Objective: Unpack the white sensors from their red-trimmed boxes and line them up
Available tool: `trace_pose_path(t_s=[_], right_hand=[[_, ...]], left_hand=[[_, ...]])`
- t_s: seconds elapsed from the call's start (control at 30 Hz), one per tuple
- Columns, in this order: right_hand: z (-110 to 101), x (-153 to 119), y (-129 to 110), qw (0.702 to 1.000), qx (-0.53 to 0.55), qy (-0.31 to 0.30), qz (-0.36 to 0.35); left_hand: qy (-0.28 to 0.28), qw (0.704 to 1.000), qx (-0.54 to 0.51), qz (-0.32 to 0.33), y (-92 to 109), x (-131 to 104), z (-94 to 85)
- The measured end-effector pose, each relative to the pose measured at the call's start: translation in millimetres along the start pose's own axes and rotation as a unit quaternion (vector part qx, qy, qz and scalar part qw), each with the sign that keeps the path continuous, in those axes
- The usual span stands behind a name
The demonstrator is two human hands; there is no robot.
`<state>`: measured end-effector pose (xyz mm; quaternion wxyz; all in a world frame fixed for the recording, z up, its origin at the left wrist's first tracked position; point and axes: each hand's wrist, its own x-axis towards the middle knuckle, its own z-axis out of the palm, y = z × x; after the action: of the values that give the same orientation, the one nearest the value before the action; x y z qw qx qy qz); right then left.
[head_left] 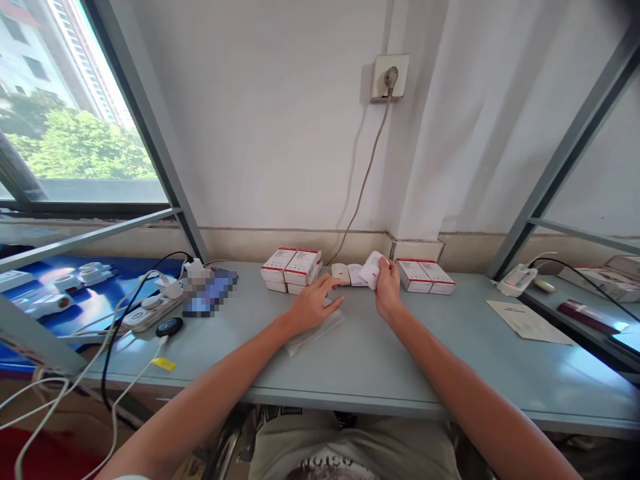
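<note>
My right hand (388, 288) grips a small white rounded device (371, 270) with a red mark on its face, holding it tilted above the desk. My left hand (315, 305) is open, thumb and fingers apart, with its fingertips close to a cream-coloured flat piece (341, 272). Another white piece (355, 273) lies between that and the held device, partly covered by it. A clear plastic bag (316, 333) rests flat on the desk under and beside my left hand.
Stacked white-and-red boxes (291, 268) stand left of my hands, more boxes (426, 276) to the right. A phone (210, 293), a power strip (153, 312) and a black round device (169, 327) lie left. A paper sheet (527, 321) lies right. A cord (367, 180) hangs from the wall socket.
</note>
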<state>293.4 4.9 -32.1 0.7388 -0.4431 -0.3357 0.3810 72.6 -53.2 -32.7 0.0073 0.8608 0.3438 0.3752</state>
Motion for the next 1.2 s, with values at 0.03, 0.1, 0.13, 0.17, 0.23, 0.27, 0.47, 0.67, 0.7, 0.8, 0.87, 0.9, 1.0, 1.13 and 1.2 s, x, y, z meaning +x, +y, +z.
trace_pose_path(t_s=[0.03, 0.1, 0.13, 0.17, 0.23, 0.27, 0.47, 0.67, 0.7, 0.8, 0.87, 0.9, 1.0, 1.13, 1.2], right_hand=[[-1, 2, 1, 1.000, -0.008, 0.013, 0.000], [-1, 3, 1, 0.999, -0.032, 0.015, 0.010], [0, 2, 0, 0.999, -0.048, 0.002, 0.016], [1, 0, 0, 0.997, -0.065, -0.018, 0.020], [3, -6, 2, 0.992, -0.100, -0.081, 0.015], [4, -10, 3, 0.986, -0.117, -0.117, 0.008], [4, -26, 8, 0.947, -0.213, -0.238, -0.041], [-2, -28, -3, 0.890, -0.354, -0.281, -0.058], [-3, -29, -5, 0.879, -0.374, -0.290, -0.053], [-2, -32, -11, 0.855, -0.421, -0.299, -0.044], [-1, -35, -14, 0.841, -0.452, -0.293, -0.050], [-1, -36, -15, 0.832, -0.469, -0.291, -0.054], [1, -39, -18, 0.800, -0.519, -0.292, -0.067], [1, -41, -18, 0.765, -0.564, -0.298, -0.090], [1, -41, -17, 0.751, -0.582, -0.295, -0.101]], left_hand=[[-0.014, 1.000, 0.000, -0.003, 0, 0, -1.2], [-0.034, 0.999, 0.003, -0.006, 0, 0, -2.4], [-0.043, 0.999, 0.004, -0.002, -1, 1, -2.5], [-0.052, 0.999, 0.004, 0.003, -2, 1, -2.5], [-0.074, 0.997, 0.005, 0.013, -3, 1, -2.5], [-0.088, 0.996, 0.007, 0.017, -4, 1, -2.8], [-0.147, 0.989, 0.003, 0.026, 0, 3, -8.0], [-0.158, 0.987, -0.003, -0.022, -1, 3, -11.8], [-0.160, 0.987, -0.001, -0.027, -2, 3, -11.8], [-0.165, 0.986, 0.003, -0.038, -5, 3, -11.6], [-0.167, 0.985, 0.002, -0.044, -7, 3, -11.5], [-0.167, 0.985, 0.000, -0.044, -7, 3, -11.4], [-0.163, 0.986, -0.009, -0.038, -9, 3, -10.9], [-0.153, 0.988, -0.016, -0.026, -10, 3, -10.0], [-0.151, 0.988, -0.015, -0.021, -10, 3, -10.1]])
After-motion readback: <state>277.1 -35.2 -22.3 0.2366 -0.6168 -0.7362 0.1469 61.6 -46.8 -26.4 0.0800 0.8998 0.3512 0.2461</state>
